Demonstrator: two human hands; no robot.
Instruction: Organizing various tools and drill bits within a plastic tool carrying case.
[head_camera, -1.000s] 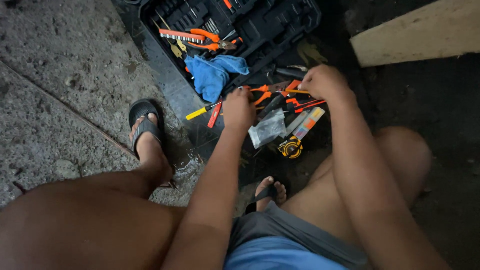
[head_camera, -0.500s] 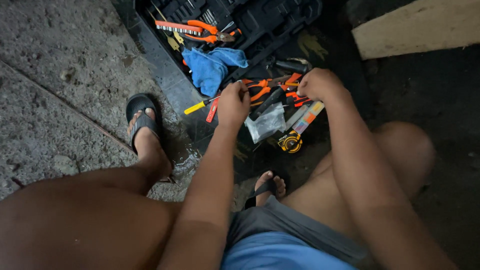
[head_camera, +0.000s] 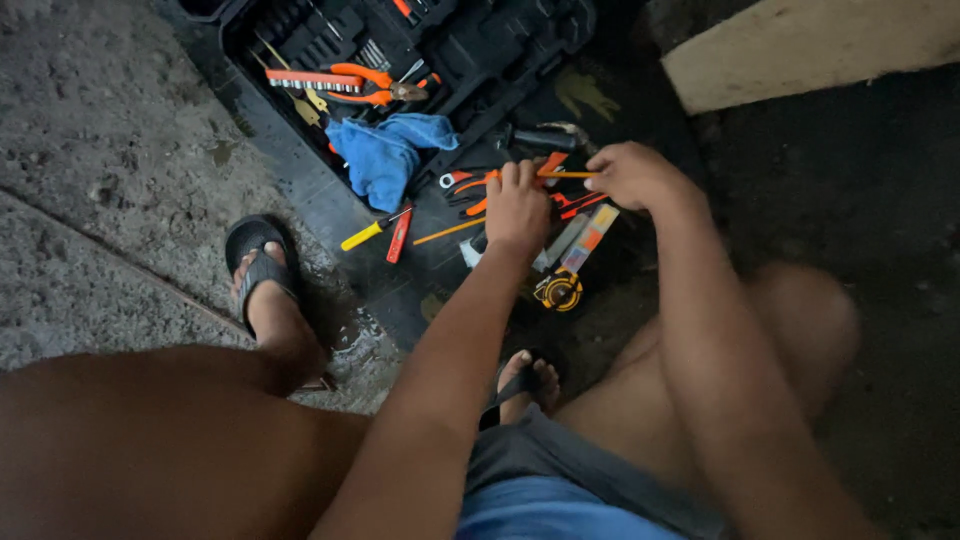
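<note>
My left hand (head_camera: 518, 208) rests fingers-down on a heap of orange-handled tools (head_camera: 478, 182) lying on the open lid of a black tool case (head_camera: 300, 185); whether it grips one I cannot tell. My right hand (head_camera: 632, 176) is closed around a thin orange rod-like tool (head_camera: 562, 175) that sticks out to the left. A clear plastic bag (head_camera: 471, 250) is mostly hidden under my left hand. A yellow tape measure (head_camera: 558, 290) lies just below the heap.
Orange pliers (head_camera: 372, 82) and a blue cloth (head_camera: 385, 152) lie in the case. A yellow-handled screwdriver (head_camera: 368, 231) and red marker (head_camera: 398, 236) rest on the lid. A pale wooden plank (head_camera: 800, 45) crosses top right. My sandalled feet (head_camera: 262, 275) stand on wet concrete.
My left hand moved right onto the tool heap, covering the plastic bag. The right hand lifted slightly with the thin orange tool. The camera view shifted, so the scene slid left.
</note>
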